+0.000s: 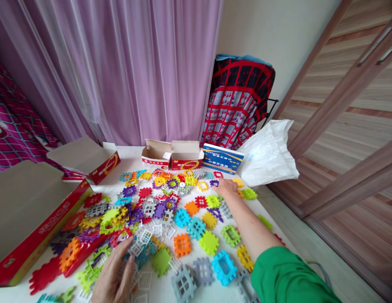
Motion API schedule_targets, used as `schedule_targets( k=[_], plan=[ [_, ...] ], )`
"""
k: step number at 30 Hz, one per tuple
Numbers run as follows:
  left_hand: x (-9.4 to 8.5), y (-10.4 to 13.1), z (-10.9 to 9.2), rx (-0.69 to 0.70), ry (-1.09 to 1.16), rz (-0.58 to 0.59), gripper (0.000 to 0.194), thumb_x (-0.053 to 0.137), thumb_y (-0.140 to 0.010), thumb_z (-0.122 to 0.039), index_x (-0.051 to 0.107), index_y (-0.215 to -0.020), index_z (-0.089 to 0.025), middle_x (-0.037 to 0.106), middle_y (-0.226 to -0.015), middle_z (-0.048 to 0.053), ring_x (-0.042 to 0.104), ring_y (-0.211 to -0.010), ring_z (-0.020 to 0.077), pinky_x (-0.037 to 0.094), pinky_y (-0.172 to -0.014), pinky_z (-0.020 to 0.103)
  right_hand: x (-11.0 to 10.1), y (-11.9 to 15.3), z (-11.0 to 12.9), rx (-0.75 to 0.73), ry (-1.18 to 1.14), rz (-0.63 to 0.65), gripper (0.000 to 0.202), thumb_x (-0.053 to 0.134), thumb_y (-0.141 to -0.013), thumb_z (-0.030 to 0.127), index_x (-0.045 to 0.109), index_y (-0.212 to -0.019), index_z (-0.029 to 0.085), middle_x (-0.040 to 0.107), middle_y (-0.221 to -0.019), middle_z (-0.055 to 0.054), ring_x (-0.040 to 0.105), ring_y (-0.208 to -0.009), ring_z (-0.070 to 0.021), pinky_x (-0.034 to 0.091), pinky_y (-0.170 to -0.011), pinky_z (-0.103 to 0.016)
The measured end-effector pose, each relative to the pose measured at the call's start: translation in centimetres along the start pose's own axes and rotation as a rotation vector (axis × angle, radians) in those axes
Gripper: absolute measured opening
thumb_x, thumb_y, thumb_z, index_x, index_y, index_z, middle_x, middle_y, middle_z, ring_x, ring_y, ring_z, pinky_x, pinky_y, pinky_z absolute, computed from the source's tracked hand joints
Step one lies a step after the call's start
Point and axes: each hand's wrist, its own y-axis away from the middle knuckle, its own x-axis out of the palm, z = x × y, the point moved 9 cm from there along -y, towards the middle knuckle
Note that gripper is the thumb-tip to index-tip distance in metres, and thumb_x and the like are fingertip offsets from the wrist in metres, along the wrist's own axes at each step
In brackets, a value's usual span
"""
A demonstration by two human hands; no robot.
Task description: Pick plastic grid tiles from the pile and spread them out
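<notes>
My left hand (115, 271) rests low at the near edge of the pile, fingers apart, over white window-frame pieces (142, 242) and next to green ones. Stretched out to the far right of the table, my right hand (225, 187) has its fingertips at a small purple piece (214, 183); whether they grip it is too small to tell. Between the hands lie an orange window block (182, 245), a lime block (209, 242), a bright blue frame (224, 268) and a grey window block (183, 284).
A large red box (41, 225) stands open at the left, with a smaller one (101, 168) behind it. Small open boxes (187, 162) and a blue box (222, 159) line the back, beside a white bag (267, 153). Beyond are a purple curtain (120, 75) and a wooden wardrobe (350, 126).
</notes>
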Motion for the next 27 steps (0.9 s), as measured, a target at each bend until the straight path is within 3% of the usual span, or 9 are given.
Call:
schedule_targets(
  k=[6, 11, 16, 20, 23, 27],
  plan=[
    [0.1, -0.1, -0.2, -0.016, 0.01, 0.021, 0.04, 0.052, -0.089, -0.046, 0.063, -0.124, -0.031, 0.07, -0.124, 0.004, 0.067, -0.111, 0.0246, 0.055, -0.094, 0.038, -0.4, 0.1, -0.1, -0.004, -0.004, 0.0, 0.054, 0.055, -0.088, 0.053, 0.062, -0.125, 0.015, 0.065, -0.125, -0.02, 0.057, -0.12, -0.031, 0.039, -0.095, -0.044],
    [-0.1, -0.3, -1.1, 0.026, -0.011, -0.014, 0.038, 0.051, -0.09, -0.044, 0.063, -0.124, -0.029, 0.071, -0.121, 0.005, 0.068, -0.108, 0.0227, 0.055, -0.093, 0.036, -2.0, 0.9, 1.3, -0.074, -0.015, -0.026, 0.041, 0.054, -0.091, 0.041, 0.066, -0.12, 0.016, 0.067, -0.123, -0.018, 0.057, -0.12, -0.0325, 0.04, -0.096, -0.046],
    [0.3, -0.5, -1.6, 0.076, -0.025, 0.013, 0.039, 0.052, -0.091, -0.04, 0.062, -0.126, -0.028, 0.072, -0.119, 0.006, 0.068, -0.107, 0.0224, 0.053, -0.097, 0.037, -3.2, 4.8, 7.1, -0.352, -0.095, -0.063, 0.031, 0.049, -0.093, 0.035, 0.073, -0.109, 0.025, 0.07, -0.119, -0.009, 0.06, -0.114, -0.0245, 0.043, -0.093, -0.035],
    [0.5, -0.5, -1.4, 0.042, -0.008, 0.008, 0.039, 0.05, -0.091, -0.04, 0.063, -0.125, -0.027, 0.072, -0.119, 0.007, 0.068, -0.108, 0.0235, 0.053, -0.097, 0.04, -2.5, 8.8, 12.6, -0.52, -0.195, -0.035, 0.024, 0.054, -0.089, 0.038, 0.075, -0.099, 0.03, 0.075, -0.109, 0.0, 0.065, -0.106, -0.0194, 0.045, -0.087, -0.027],
    [0.6, -0.6, -1.4, 0.031, 0.003, 0.009, 0.038, 0.05, -0.091, -0.04, 0.064, -0.124, -0.026, 0.072, -0.118, 0.008, 0.068, -0.107, 0.0238, 0.054, -0.094, 0.04, -1.4, 10.3, 15.1, -0.522, -0.334, 0.011, 0.025, 0.056, -0.087, 0.039, 0.075, -0.1, 0.029, 0.076, -0.105, 0.0, 0.068, -0.1, -0.0197, 0.048, -0.082, -0.028],
    [0.7, -0.8, -1.5, 0.023, 0.034, 0.015, 0.038, 0.049, -0.091, -0.04, 0.064, -0.124, -0.026, 0.072, -0.116, 0.008, 0.068, -0.107, 0.0238, 0.053, -0.096, 0.041, -0.3, 10.8, 16.7, -0.479, -0.376, 0.039, 0.023, 0.063, -0.082, 0.037, 0.074, -0.102, 0.03, 0.077, -0.102, 0.001, 0.069, -0.098, -0.0198, 0.049, -0.078, -0.027]
  ],
)
